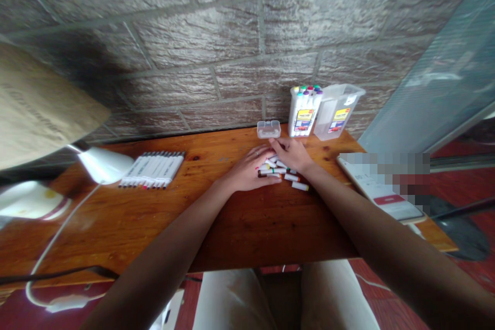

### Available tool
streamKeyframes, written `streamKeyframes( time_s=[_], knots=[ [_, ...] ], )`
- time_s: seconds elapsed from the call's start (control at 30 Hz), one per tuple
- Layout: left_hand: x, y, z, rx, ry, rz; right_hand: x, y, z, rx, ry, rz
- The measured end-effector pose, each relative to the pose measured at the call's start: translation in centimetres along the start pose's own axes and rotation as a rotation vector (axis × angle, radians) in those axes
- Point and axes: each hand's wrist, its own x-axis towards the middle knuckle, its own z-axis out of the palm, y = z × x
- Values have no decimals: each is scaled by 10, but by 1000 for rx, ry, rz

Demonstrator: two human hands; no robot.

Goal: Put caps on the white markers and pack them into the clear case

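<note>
Wooden table (204,170), block wall (232,26) behind; loose markers (276,170) piled centrally.
Left to right: marker row (154,169); left hand (249,167), spread wide along the pile's left side; pile; right hand (293,153), fingers bent at its far right edge, hold indeterminable; filled marker case (304,113) beyond.

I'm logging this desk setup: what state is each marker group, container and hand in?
Left hand: open, curved around the loose markers.
Right hand: fingers bent; grip unclear.
Loose markers: lying in a jumbled heap.
Marker row: laid side by side.
Filled container: upright, open, holding markers.
Second container: open-topped.
Small clear plastic piece: set apart from both containers.
</note>
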Motion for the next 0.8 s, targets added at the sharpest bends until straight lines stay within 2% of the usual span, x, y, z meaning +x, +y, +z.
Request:
streamKeyframes(
  time_s=[0.8],
  knots=[
    [1,1,-1,-20,2,1,0,-1,-1,-13,-8,8]
  ],
)
